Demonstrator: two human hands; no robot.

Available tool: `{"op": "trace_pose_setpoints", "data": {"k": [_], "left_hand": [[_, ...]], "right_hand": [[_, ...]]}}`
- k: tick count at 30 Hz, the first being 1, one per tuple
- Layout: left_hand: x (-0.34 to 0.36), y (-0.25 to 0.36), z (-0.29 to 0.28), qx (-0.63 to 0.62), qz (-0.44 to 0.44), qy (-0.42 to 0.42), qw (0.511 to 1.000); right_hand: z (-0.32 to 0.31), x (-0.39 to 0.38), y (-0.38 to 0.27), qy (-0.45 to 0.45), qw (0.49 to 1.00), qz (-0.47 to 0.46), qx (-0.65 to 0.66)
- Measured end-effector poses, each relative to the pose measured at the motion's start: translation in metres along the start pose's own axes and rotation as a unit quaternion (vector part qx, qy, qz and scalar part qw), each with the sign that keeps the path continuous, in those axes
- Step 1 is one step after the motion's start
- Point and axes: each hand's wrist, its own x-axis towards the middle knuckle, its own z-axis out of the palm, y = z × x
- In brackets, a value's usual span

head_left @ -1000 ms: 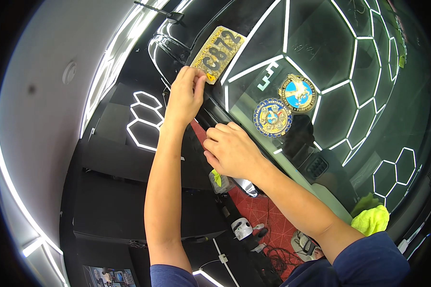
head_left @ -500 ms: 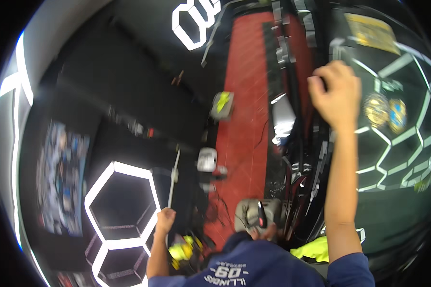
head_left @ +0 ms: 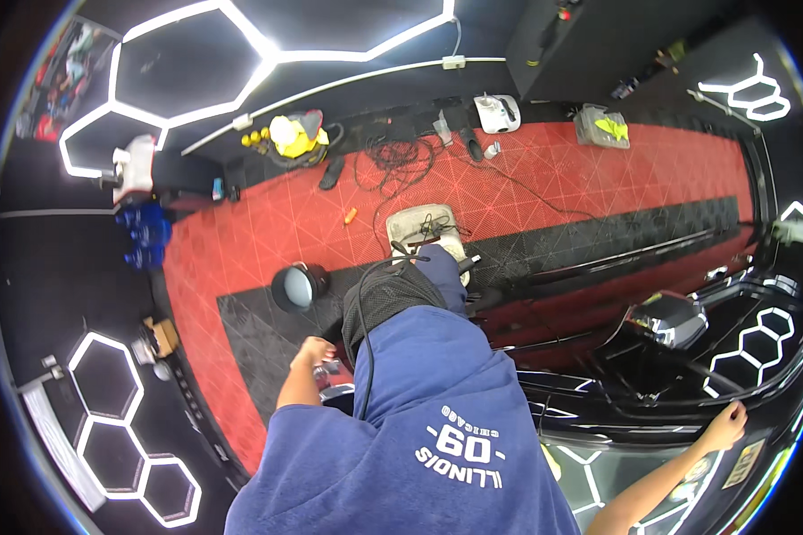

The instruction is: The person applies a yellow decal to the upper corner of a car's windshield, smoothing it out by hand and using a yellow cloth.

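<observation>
My right hand (head_left: 724, 428) is at the far right, beside the black car's glass, with the arm stretched out. Its fingers are drawn together; whatever they may hold is too small to make out. At my left side, my left hand (head_left: 312, 353) is closed, next to a small greyish, shiny thing (head_left: 334, 371) that I cannot identify. The black car (head_left: 571, 352) runs along my right, its side mirror (head_left: 669, 319) standing out from the glossy body. A yellowish label (head_left: 742, 464) shows on the glass below my right hand.
A black bucket (head_left: 299, 287) and a beige stool-like case (head_left: 419, 221) with a cable stand before me on the red floor (head_left: 268, 218). Farther off are a coiled black cable (head_left: 397, 162), a white machine (head_left: 497, 114), a bin (head_left: 589, 129) with yellow-green cloth, and blue containers (head_left: 145, 234).
The view has swung round, so the red floor now runs across instead of away. My right hand, earlier raised over the car's glass, now appears lower and farther right. My left hand stays closed.
</observation>
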Motion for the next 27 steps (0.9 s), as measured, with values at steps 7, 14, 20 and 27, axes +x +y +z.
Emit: {"op": "trace_pose_setpoints", "data": {"k": [7, 14, 20, 27], "left_hand": [[0.084, -0.065, 0.08, 0.036, 0.215, 0.067, 0.974], [-0.054, 0.001, -0.023, -0.066, 0.096, 0.108, 0.987], [-0.051, -0.008, -0.069, 0.009, 0.11, 0.146, 0.983], [-0.022, 0.011, -0.098, 0.0, 0.187, 0.131, 0.974]], "right_hand": [[0.008, 0.012, 0.007, -0.037, 0.998, 0.015, -0.052], [0.011, 0.019, 0.036, -0.049, 0.994, 0.043, -0.091], [0.012, 0.026, 0.056, -0.039, 0.993, 0.021, -0.111], [-0.003, 0.028, 0.051, -0.042, 0.997, 0.049, -0.044]]}}
